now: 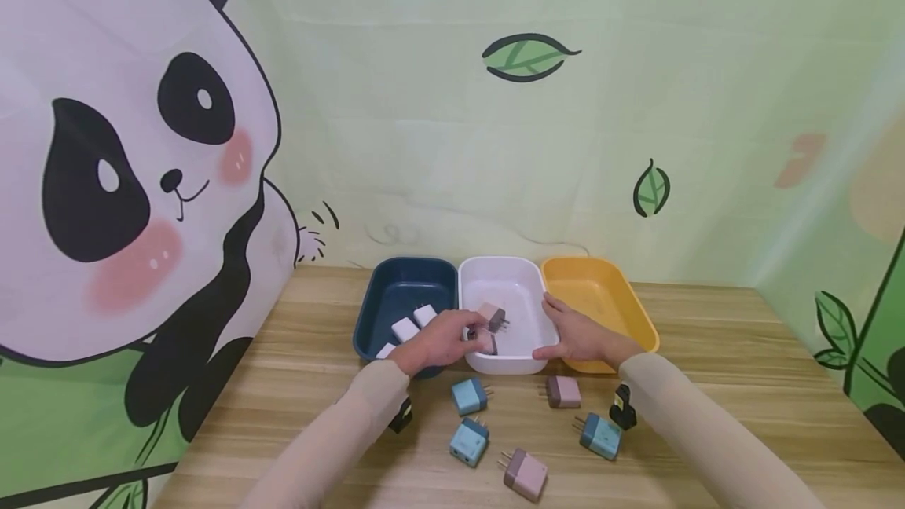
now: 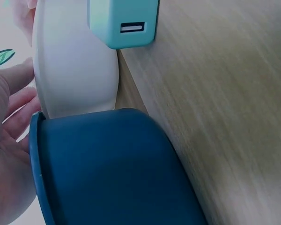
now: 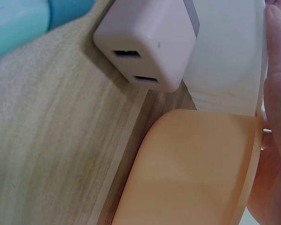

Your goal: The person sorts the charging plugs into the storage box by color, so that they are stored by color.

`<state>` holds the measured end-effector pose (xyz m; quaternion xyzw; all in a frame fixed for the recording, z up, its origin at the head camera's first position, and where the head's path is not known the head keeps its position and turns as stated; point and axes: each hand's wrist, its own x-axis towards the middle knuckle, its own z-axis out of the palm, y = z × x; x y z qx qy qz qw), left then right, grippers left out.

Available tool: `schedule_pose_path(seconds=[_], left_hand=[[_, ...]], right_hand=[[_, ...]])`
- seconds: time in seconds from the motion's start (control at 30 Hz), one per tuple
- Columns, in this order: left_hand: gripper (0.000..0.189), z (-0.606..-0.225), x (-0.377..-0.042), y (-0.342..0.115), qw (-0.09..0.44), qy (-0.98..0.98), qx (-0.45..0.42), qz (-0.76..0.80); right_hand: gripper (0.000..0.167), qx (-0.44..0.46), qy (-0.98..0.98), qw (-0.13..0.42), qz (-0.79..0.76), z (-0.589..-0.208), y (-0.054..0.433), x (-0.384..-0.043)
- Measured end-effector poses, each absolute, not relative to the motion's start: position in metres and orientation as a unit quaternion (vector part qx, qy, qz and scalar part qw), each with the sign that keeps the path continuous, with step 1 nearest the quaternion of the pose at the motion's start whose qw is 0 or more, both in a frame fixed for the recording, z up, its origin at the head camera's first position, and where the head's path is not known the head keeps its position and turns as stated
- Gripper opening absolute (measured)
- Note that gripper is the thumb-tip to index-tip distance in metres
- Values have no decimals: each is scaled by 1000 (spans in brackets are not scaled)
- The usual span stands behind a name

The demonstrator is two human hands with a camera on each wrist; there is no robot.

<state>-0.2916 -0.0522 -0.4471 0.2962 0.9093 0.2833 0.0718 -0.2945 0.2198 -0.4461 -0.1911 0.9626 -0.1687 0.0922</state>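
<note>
My left hand [image 1: 441,338] reaches over the left front corner of the white bin [image 1: 520,364]. Its thumb and fingers curl about a pink charger [image 1: 486,342] low in that bin; in the left wrist view the bin wall hides the fingertips. Just beyond them is a second pink charger [image 1: 490,315] with a darker prong end. My right hand [image 1: 581,334] lies across the rim between the white bin and the yellow bin [image 1: 639,313], thumb and fingers spread, holding no charger. Near it on the table is another pink charger [image 3: 150,47].
At left, the dark blue bin [image 1: 368,301] contains several white chargers [image 1: 405,329]. On the wooden table [image 1: 707,352] before the bins lie blue chargers [image 1: 470,397], including one by the right forearm [image 1: 601,437], and a pink charger [image 1: 525,474]. A printed cloth [image 1: 424,140] hangs behind.
</note>
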Motion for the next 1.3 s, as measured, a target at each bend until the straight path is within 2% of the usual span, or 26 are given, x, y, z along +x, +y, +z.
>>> schedule_pose_path(seconds=[0.23, 0.43, 0.7, 1.17, 1.3], left_hand=[[35, -447, -291, -53, 78, 905, 291, 301], [36, -442, -280, -54, 61, 900, 305, 306], [27, -434, -249, -47, -8, 864, 429, 264], [33, -441, -204, -21, 62, 820, 546, 161], [39, -446, -198, -17, 109, 806, 560, 158]], right_hand=[[110, -191, 962, 92, -170, -446, 220, -294], [111, -189, 963, 91, -167, -447, 220, -294], [109, -191, 964, 88, -164, -445, 220, -293], [109, -198, 962, 89, -163, -443, 220, -292], [110, -195, 963, 89, -164, -443, 220, -291]])
